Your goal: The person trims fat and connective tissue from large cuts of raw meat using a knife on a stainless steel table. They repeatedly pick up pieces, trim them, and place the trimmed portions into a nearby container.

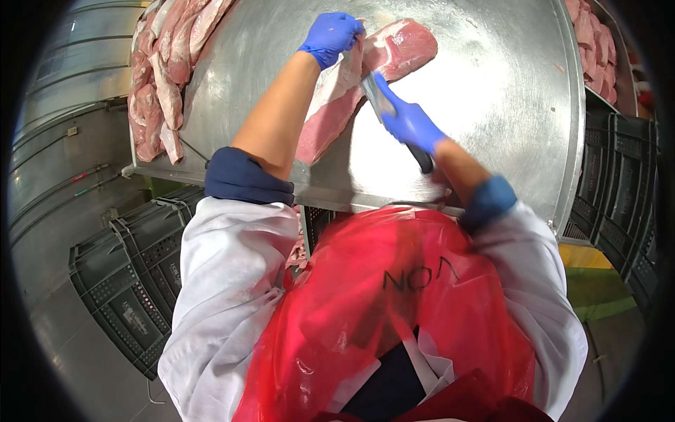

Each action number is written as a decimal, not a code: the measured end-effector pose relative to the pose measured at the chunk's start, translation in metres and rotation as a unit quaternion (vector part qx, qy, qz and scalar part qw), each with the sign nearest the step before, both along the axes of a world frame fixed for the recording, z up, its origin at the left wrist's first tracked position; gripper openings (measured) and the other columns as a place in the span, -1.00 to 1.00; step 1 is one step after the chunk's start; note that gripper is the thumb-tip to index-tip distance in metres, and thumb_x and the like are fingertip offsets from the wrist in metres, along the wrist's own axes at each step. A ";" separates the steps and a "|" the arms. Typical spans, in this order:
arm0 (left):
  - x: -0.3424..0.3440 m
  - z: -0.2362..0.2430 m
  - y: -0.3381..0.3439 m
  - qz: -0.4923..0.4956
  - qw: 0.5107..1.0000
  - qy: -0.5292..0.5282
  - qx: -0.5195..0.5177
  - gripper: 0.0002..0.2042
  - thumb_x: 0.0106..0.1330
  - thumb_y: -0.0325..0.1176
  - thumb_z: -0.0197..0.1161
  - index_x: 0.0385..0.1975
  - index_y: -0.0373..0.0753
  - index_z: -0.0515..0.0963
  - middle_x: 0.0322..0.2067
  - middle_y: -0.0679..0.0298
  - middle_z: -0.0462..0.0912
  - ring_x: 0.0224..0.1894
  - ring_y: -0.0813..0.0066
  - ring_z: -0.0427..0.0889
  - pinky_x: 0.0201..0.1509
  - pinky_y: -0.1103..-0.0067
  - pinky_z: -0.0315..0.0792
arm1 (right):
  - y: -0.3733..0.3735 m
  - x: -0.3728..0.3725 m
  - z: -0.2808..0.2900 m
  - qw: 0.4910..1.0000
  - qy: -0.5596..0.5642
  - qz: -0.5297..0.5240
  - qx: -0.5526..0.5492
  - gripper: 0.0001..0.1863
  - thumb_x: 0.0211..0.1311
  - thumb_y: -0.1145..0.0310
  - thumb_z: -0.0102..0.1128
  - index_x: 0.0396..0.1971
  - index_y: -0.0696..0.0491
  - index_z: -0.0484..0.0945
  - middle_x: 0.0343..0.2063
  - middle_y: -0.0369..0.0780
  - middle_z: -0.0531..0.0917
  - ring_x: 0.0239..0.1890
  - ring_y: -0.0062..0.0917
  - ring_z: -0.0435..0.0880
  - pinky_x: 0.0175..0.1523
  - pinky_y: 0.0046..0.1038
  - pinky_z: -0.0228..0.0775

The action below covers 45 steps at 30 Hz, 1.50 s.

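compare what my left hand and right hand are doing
The left hand pinches the meat cut near its far end, while the right hand grips a knife. The left hand also sits higher in the picture than the right hand. Both are gloved in blue.

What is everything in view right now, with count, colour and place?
Table: one, silver, ahead
Meat slab: one, pink and white, on table
Other meat: many pieces, pink, table's left, beyond its right, below
Knife: one, grey and black, in right hand
Crates: several, black, left, right, below table
Floor: one, grey, lower left
Apron: one, red, torso
Sleeves: two, white, blue cuffs, arms
Left hand: one, blue-gloved, pinching slab edge
Right hand: one, blue-gloved, gripping knife
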<state>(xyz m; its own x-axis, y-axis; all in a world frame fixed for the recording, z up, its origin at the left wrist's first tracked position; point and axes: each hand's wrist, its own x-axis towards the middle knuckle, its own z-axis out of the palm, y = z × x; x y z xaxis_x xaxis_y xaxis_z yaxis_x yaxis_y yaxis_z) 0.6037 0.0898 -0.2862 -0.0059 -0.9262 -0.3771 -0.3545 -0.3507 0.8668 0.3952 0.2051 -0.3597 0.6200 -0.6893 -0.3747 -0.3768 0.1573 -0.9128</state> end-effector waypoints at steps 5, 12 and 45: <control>0.003 0.013 0.009 0.006 0.997 0.071 0.008 -0.91 0.27 -0.48 0.24 -0.41 -0.37 0.59 -0.43 0.22 0.61 -0.49 0.60 0.47 -0.43 0.67 0.34 | 0.012 0.001 0.003 0.999 -0.034 0.012 0.030 -0.13 0.38 0.33 0.00 0.57 -0.34 -0.23 -0.53 -0.17 0.61 -0.55 -0.43 0.61 -0.28 -0.37 0.58; 0.052 0.000 0.001 0.031 0.981 0.189 0.002 -0.92 0.29 -0.48 0.23 -0.35 -0.35 0.60 -0.40 0.21 0.64 -0.41 0.58 0.58 -0.38 0.66 0.43 | 0.063 0.009 -0.017 0.995 -0.098 -0.004 0.023 -0.14 0.30 0.37 -0.01 0.57 -0.33 -0.11 -0.57 -0.24 0.61 -0.60 -0.59 0.54 -0.37 -0.46 0.52; 0.054 0.164 0.105 -0.023 0.907 0.393 -0.151 -0.92 0.33 -0.49 0.12 -0.39 -0.27 0.55 -0.50 0.35 0.55 -0.54 0.70 0.42 -0.52 0.77 0.24 | 0.107 0.084 -0.011 0.996 -0.041 0.077 -0.031 -0.16 0.32 0.27 0.03 0.57 -0.25 -0.09 -0.50 -0.15 0.68 -0.50 -0.45 0.67 -0.30 -0.38 0.56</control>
